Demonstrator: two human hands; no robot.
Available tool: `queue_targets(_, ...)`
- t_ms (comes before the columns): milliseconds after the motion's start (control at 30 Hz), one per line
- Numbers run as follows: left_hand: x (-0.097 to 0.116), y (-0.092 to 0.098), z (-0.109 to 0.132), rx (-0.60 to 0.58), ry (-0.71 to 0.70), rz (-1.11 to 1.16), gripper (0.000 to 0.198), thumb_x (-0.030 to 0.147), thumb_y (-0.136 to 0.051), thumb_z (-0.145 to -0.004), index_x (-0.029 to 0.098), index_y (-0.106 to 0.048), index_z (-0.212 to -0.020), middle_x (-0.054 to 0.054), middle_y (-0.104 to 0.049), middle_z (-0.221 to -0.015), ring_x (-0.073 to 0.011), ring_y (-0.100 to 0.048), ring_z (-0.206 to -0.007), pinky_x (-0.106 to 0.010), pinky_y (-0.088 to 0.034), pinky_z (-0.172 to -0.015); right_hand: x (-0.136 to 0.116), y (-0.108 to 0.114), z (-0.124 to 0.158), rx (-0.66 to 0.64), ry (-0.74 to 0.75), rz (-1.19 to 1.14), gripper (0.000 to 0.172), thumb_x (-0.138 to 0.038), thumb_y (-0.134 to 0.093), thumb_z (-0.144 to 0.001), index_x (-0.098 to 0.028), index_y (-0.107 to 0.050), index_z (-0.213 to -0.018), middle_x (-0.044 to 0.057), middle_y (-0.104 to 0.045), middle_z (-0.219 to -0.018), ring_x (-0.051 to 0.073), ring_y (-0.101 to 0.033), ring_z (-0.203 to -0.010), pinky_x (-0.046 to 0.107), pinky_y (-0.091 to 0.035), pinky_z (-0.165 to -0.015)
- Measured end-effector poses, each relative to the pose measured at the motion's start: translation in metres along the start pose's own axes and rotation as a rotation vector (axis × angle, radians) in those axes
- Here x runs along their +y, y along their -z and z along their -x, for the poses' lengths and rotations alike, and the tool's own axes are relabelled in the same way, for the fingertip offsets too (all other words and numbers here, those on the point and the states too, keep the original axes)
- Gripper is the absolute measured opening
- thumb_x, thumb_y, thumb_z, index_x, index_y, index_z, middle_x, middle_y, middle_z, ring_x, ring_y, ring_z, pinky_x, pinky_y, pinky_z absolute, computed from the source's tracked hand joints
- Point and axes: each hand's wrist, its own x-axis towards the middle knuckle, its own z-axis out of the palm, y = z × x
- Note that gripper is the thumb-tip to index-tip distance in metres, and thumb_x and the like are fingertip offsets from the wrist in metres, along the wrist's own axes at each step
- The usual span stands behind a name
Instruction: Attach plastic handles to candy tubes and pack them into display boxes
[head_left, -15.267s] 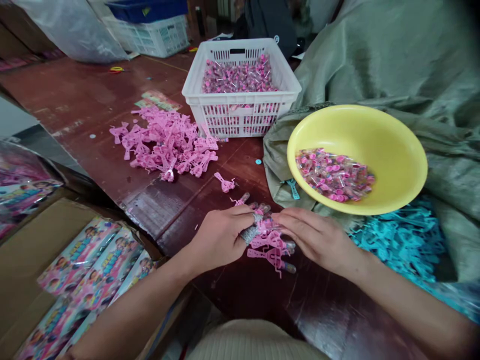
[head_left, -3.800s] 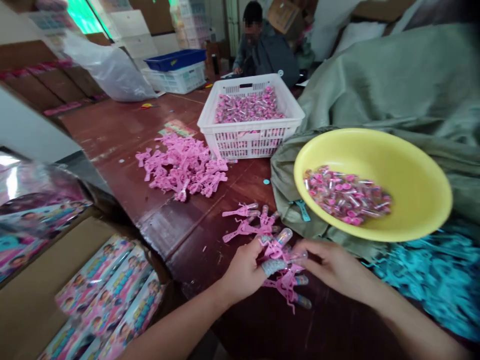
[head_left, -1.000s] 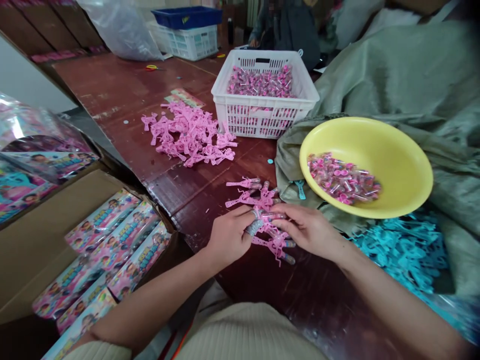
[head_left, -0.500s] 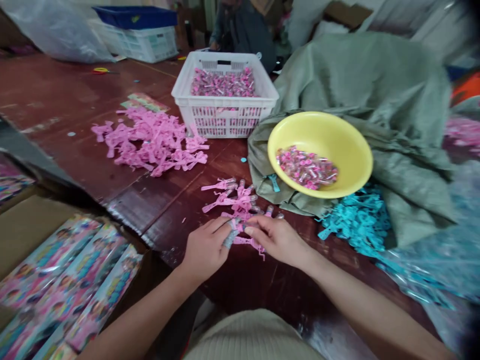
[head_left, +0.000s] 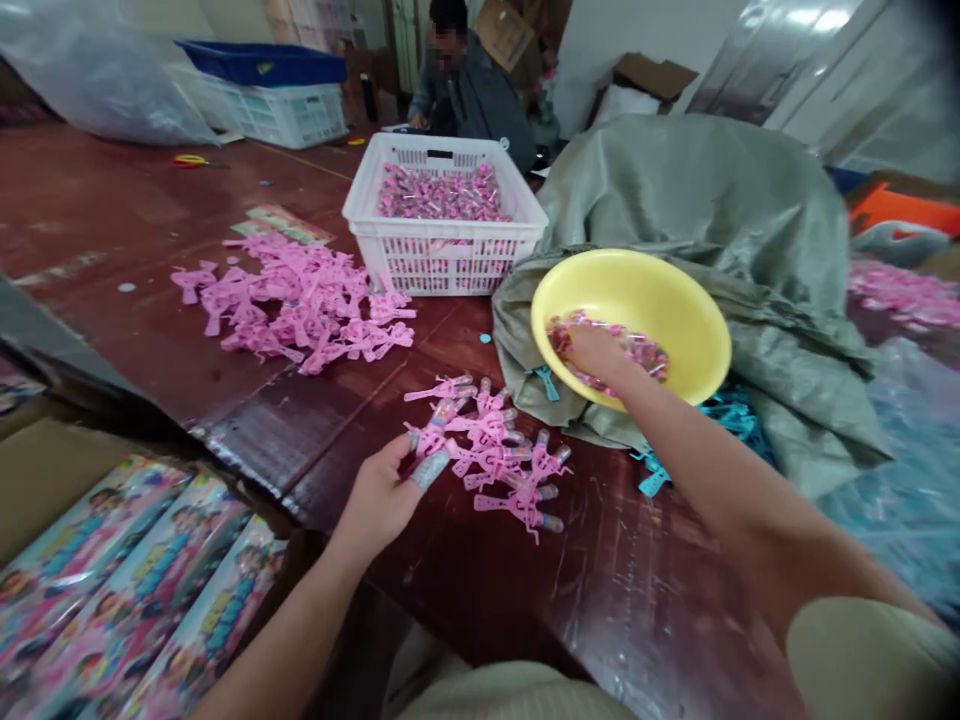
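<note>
Capsules [head_left: 643,352] around the right hand [head_left: 594,352], inside a yellow bowl [head_left: 675,310]

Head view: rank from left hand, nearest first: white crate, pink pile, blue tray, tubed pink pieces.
From the left hand:
1. Tubed pink pieces: right, at the fingers.
2. Pink pile: ahead, left.
3. White crate: ahead, mid-table.
4. Blue tray: far table end.
</note>
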Motion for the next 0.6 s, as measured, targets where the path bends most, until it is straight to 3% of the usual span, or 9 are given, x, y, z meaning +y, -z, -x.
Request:
queue_targets(133, -0.002, 0.005, -0.002, -0.016, 0.074, 0.224, 0.035, 0.041, -0.076, -0.083, 0.018, -0.073, -0.11, -0.003, -0.076, -0.1, -0.02, -0.066, -0.088, -0.028, -0.052, -0.081, -0.021, 0.016, 0.023, 0.117, 0.085, -0.155, 0.02, -0.037, -0.065, -0.095, -0.018, -0.07, -0.094, 0.019, -0.069, -0.103, 0.036, -0.064, -0.11, 0.058, -0.048, -0.099)
queue_targets(233, -0.005, 0.01, -0.004, -0.013, 0.127, 0.307, 0.036, 0.041, -0.079, -0.081, 0.017, -0.075, -0.107, -0.003, -0.075, -0.095, -0.0184, -0.065, -0.083, -0.028, -0.052, -0.079, -0.049, 0.024, 0.07, 0.181, 0.232, -0.382, 0.023, -0.041, -0.055, -0.099, -0.027, -0.064, -0.115, 0.016, -0.067, -0.117, 0.032, -0.064, -0.112, 0.054, -0.051, -0.099)
queue_targets(300, -0.003, 0.009, -0.008, -0.025, 0.133, 0.334, 0.035, 0.043, -0.08, -0.08, 0.016, -0.076, -0.103, -0.004, -0.075, -0.095, -0.0179, -0.065, -0.083, -0.028, -0.052, -0.081, -0.076, 0.019, 0.105, 0.043, 0.386, -0.533, 0.021, -0.039, -0.054, -0.1, -0.032, -0.062, -0.118, 0.008, -0.07, -0.112, 0.024, -0.068, -0.1, 0.044, -0.058, -0.09)
queue_targets(400, 0.001, 0.004, -0.013, -0.073, 0.124, 0.376, 0.037, 0.043, -0.079, -0.081, 0.016, -0.076, -0.106, -0.005, -0.075, -0.098, -0.0189, -0.066, -0.086, -0.029, -0.053, -0.083, -0.111, -0.001, 0.137, -0.177, 0.607, -0.626, 0.029, -0.031, -0.051, -0.102, -0.033, -0.062, -0.129, 0.006, -0.067, -0.117, 0.023, -0.065, -0.109, 0.043, -0.055, -0.097)
queue_targets(500, 0.002, 0.001, -0.015, -0.087, 0.13, 0.406, 0.038, 0.043, -0.078, -0.083, 0.017, -0.075, -0.11, -0.006, -0.076, -0.101, -0.0205, -0.067, -0.09, -0.031, -0.054, -0.085, -0.126, -0.02, 0.14, -0.251, 0.556, -0.719, 0.051, -0.029, -0.049, -0.103, -0.032, -0.038, -0.152, 0.007, -0.063, -0.121, 0.021, -0.063, -0.11, 0.046, -0.051, -0.104)
queue_targets(600, 0.0, -0.002, -0.011, -0.057, 0.136, 0.443, 0.039, 0.043, -0.08, -0.081, 0.017, -0.076, -0.11, -0.005, -0.076, -0.1, -0.02, -0.067, -0.09, -0.031, -0.053, -0.085, -0.133, -0.036, 0.136, -0.352, 0.407, -0.985, 0.057, -0.034, -0.054, -0.101, -0.031, -0.029, -0.152, 0.007, -0.062, -0.116, 0.017, -0.066, -0.092, 0.038, -0.06, -0.084)
